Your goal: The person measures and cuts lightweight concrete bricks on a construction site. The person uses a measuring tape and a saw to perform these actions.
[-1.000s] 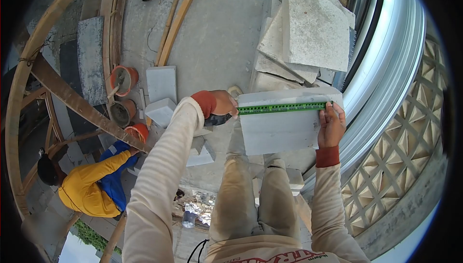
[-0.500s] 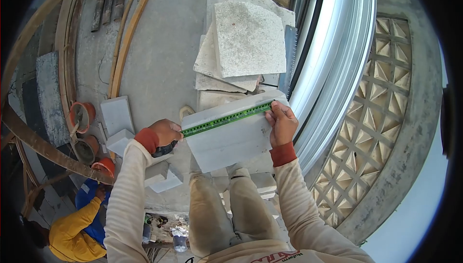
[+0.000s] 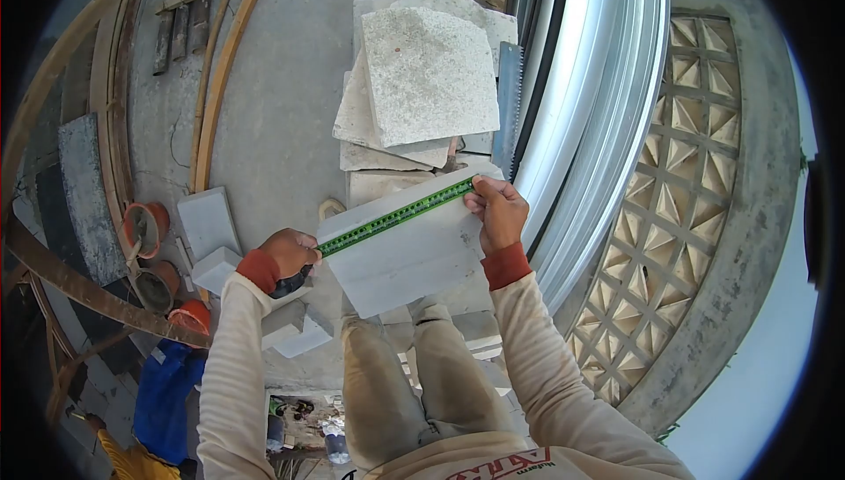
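A green perforated strip [image 3: 396, 216] lies slantwise along the upper part of a pale block [image 3: 409, 256] above my knees. My left hand [image 3: 290, 254] pinches the strip's lower left end, with a dark object, too unclear to name, under the palm. At the upper right end, my right hand [image 3: 500, 207] holds the strip between thumb and fingers, near the block's right edge. Beyond the block, rough white slabs [image 3: 431, 75] are stacked, and a saw blade [image 3: 508, 102] with teeth stands at their right side.
Long shiny metal sheets [image 3: 598, 110] curve along the right, before a patterned block wall [image 3: 673, 216]. Orange buckets [image 3: 145, 227] and pale blocks [image 3: 209, 223] stand at left. Wooden strips [image 3: 231, 58] lie beyond. A co-worker's yellow sleeve [image 3: 132, 462] shows lower left.
The view has shifted slightly, so the slabs and block appear further left. Both hands keep their hold on the strip. The co-worker in yellow has moved lower, mostly out of view.
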### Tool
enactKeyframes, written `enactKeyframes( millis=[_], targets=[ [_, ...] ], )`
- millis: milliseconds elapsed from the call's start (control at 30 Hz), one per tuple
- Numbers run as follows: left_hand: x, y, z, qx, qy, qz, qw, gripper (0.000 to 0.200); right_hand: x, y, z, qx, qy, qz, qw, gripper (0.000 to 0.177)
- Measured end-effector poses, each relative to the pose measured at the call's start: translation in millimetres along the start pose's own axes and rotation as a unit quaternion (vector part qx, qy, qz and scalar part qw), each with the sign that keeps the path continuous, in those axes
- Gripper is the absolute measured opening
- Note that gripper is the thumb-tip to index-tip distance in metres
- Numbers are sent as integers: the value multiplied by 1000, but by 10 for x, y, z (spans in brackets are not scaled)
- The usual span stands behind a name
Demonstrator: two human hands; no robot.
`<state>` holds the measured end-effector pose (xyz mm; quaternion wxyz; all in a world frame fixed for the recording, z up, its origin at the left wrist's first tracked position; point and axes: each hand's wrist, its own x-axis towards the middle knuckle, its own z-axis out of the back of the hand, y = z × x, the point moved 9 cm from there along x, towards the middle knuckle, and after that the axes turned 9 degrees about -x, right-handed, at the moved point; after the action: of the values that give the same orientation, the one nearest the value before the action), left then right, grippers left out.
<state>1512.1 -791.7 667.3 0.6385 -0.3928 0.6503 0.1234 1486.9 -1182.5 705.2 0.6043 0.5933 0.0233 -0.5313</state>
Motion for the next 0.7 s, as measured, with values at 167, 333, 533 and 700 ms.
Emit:
enactKeyframes(
  millis=[167,333,533,700],
  targets=[
    [-25,-48,34,13,-8,-3,1000,19,-97,-71,99,2,-16,-24,1000,11],
    [74,37,63,33,-26,-13,999,19,-155,-97,157,11,-10,-39,999,11],
    [38,26,55,9,-27,-3,1000,20,-94,-78,92,6,-9,-26,1000,10],
    [90,-33,83,37,-34,-10,999,23,-124,-107,141,11,-8,-40,999,10]
  ],
)
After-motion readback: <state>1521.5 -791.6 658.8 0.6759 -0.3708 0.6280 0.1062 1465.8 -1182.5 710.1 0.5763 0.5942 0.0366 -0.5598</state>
